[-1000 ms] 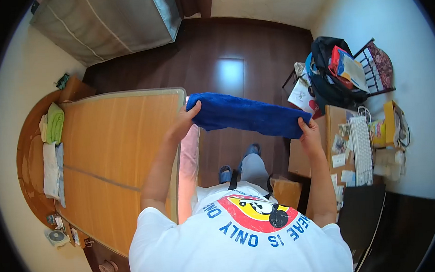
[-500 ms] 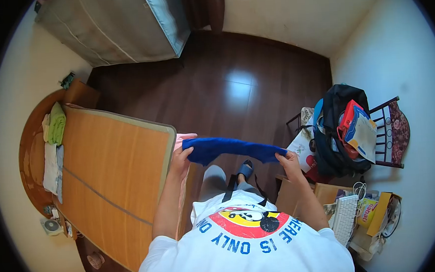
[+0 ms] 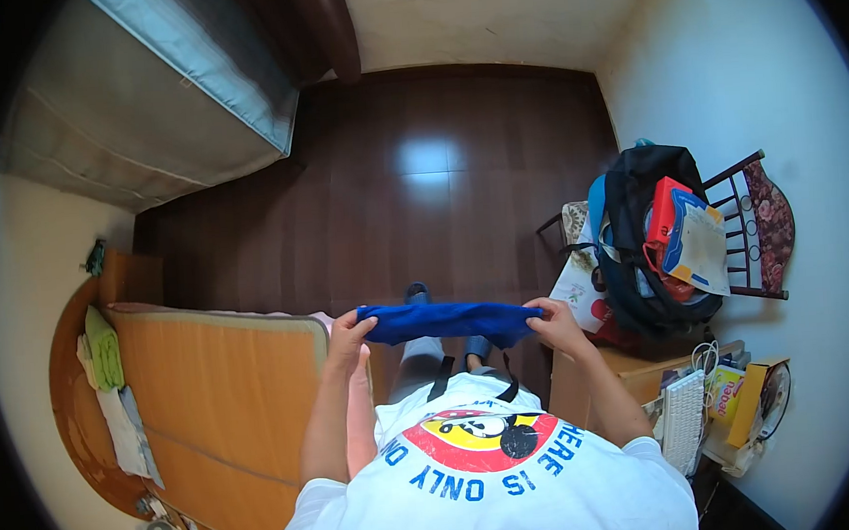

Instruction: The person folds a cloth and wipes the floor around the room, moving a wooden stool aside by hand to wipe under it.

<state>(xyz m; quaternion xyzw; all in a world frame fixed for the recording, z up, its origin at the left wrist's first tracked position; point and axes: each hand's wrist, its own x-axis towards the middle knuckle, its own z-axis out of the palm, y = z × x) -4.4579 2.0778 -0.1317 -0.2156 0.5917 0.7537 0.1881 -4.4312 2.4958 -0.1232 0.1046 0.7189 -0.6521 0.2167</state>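
A dark blue piece of cloth [image 3: 447, 320] is stretched sideways in front of my body, above my legs and the floor. My left hand [image 3: 349, 334] pinches its left end between thumb and fingers. At the opposite end, my right hand [image 3: 556, 325] grips the other corner the same way. The upper edge runs nearly straight between the hands, while the lower edge hangs loose. What kind of cloth item it is cannot be made out. Pink fabric [image 3: 359, 415] shows by my left forearm, at the edge of the bed.
To the left is a bed with a tan mat [image 3: 219, 394] and a folded green towel [image 3: 104, 351]. A chair [image 3: 767, 205] on the right bears a black backpack [image 3: 638, 252]. Nearer me lie a white keyboard [image 3: 682, 422] and cables. A covered wardrobe [image 3: 143, 107] stands upper left.
The view has turned and shifted, bringing more floor ahead into sight. Both hands still hold the blue cloth, which is now more level, and one foot has moved forward.
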